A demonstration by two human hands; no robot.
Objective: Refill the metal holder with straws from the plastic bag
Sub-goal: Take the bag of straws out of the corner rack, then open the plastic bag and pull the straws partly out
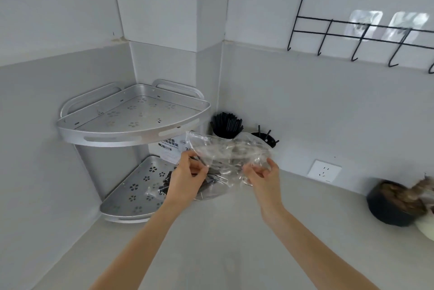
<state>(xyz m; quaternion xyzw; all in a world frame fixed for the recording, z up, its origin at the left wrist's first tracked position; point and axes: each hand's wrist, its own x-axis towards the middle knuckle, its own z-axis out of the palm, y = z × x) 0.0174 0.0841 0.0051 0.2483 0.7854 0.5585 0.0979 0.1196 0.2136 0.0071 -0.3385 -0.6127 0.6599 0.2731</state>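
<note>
A crumpled clear plastic bag (225, 151) hangs in the air above the counter, held between both hands. My left hand (187, 177) pinches its left edge; my right hand (265, 174) grips its right edge. Behind the bag, a holder (226, 125) packed with black straws stands against the wall. Right of it, a second round holder (264, 138) has only a few black straws sticking out. More black straws (165, 184) lie on the lower rack shelf, partly hidden by my left hand. The holders' lower parts are hidden by the bag.
A two-tier silver corner rack (131, 132) fills the corner on the left. A black wire hook rail (361, 34) hangs on the right wall above a white socket (324, 171). A dark bowl (394, 205) sits at the counter's right edge.
</note>
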